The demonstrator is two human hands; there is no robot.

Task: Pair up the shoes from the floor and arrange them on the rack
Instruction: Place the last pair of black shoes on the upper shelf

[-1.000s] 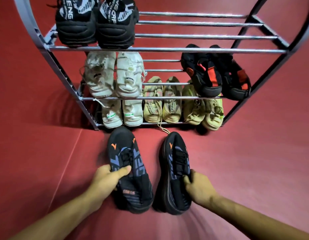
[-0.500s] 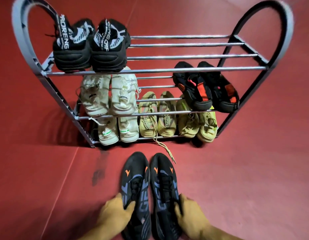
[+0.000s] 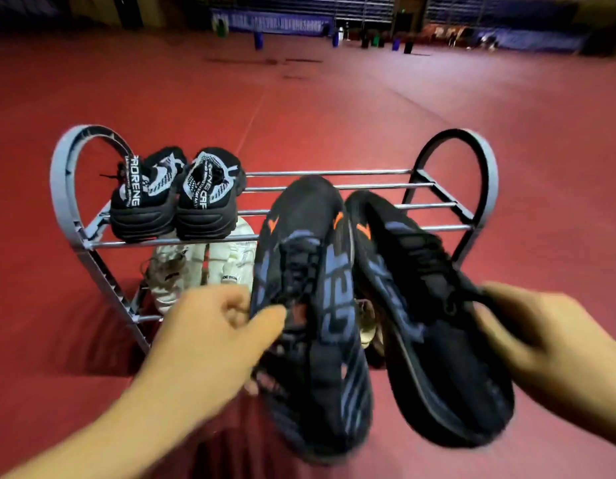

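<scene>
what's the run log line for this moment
phase: carry pair to rack | left hand: grip on left shoe | right hand: grip on right shoe | top shelf: right side free

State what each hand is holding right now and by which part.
The left hand grips one black and blue shoe at its collar, by the tongue. The right hand grips the matching shoe at its heel end.

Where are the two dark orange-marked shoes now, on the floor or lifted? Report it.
Lifted. The left hand holds the left shoe and the right hand the right shoe, both in the air before the rack.
</scene>
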